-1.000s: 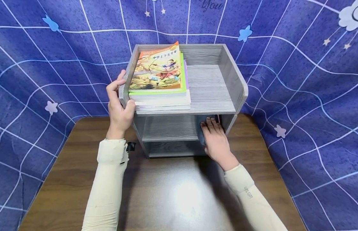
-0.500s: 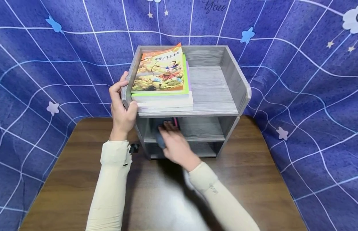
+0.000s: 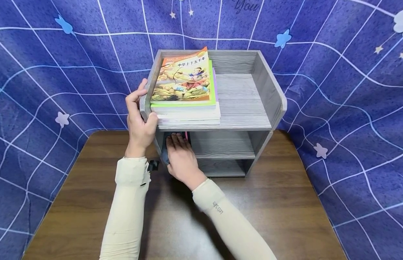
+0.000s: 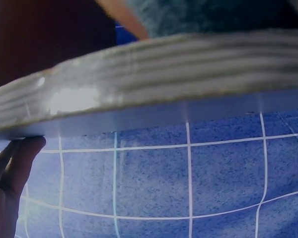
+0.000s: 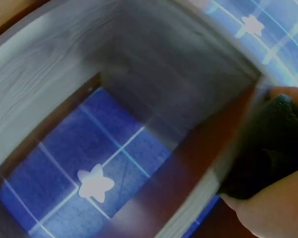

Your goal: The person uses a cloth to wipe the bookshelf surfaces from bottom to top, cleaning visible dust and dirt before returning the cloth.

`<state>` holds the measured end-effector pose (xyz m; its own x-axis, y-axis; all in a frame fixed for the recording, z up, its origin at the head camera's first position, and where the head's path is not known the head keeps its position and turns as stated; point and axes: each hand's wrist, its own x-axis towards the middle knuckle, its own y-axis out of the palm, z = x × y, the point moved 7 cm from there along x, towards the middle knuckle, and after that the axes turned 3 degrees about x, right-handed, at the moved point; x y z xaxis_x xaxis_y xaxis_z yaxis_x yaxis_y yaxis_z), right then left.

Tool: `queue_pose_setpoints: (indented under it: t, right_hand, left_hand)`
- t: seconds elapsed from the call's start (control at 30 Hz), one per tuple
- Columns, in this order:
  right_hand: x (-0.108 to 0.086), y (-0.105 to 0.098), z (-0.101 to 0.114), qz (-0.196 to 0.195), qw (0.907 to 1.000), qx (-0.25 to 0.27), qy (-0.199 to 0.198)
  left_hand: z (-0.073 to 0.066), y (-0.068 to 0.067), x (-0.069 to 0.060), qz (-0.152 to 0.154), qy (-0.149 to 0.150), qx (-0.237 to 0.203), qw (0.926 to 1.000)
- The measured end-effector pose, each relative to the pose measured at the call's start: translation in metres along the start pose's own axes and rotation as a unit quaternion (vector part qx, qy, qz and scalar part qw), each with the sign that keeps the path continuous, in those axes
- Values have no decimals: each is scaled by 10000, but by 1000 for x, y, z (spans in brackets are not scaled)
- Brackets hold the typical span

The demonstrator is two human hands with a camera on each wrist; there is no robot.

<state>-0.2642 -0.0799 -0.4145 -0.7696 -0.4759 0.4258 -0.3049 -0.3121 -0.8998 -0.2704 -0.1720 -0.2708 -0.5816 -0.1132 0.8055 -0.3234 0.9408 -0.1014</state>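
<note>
My left hand (image 3: 140, 124) grips the left side panel of a grey wood-grain shelf unit (image 3: 240, 94), thumb on the front edge, fingers outside. In the left wrist view that panel edge (image 4: 164, 74) crosses the picture, with fingertips (image 4: 20, 163) against its outer face. My right hand (image 3: 183, 159) reaches into the left end of the middle compartment. It holds a blue-grey cloth (image 3: 164, 155), mostly hidden under the palm. In the right wrist view the dark cloth (image 5: 273, 144) lies between thumb and fingers; the cloth (image 4: 188, 17) also shows in the left wrist view.
A stack of books (image 3: 185, 86) lies on the top shelf's left half, a picture book uppermost with a curled corner. The unit stands on a brown wooden table (image 3: 279, 202). A blue grid-patterned curtain (image 3: 91, 65) hangs behind and at the sides.
My right hand has swept the cloth from the right end of the middle compartment to its left end. My left hand has kept its grip on the side panel.
</note>
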Motion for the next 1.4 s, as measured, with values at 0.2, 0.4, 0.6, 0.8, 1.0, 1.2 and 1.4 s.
queue_pose_setpoints:
  t: [0.2, 0.4, 0.6, 0.8, 1.0, 1.2, 1.4]
  right_hand:
    - [-5, 3, 0, -470, 9973, -502, -275]
    - [-9, 6, 6, -965, 9908, -795, -523]
    - [-13, 7, 5, -1208, 9867, -833, -695]
    - [-15, 9, 2, -1148, 9869, -887, -701]
    - [-16, 9, 4, -1251, 9851, -922, -735]
    - [-17, 8, 4, -1229, 9851, -967, -710]
    - [-20, 8, -1, -1264, 9848, -947, -727]
  left_hand:
    - [-2, 0, 0, 115, 69, 55, 9999]
    - [-2, 0, 1, 99, 131, 43, 9999]
    - [-1, -2, 2, 121, 82, -145, 9998]
    - [-2, -2, 2, 237, 123, -84, 9996]
    - [-6, -6, 3, 217, 329, 114, 9992]
    - [4, -8, 3, 180, 381, 184, 9989]
    - [27, -7, 4, 186, 328, 256, 9990]
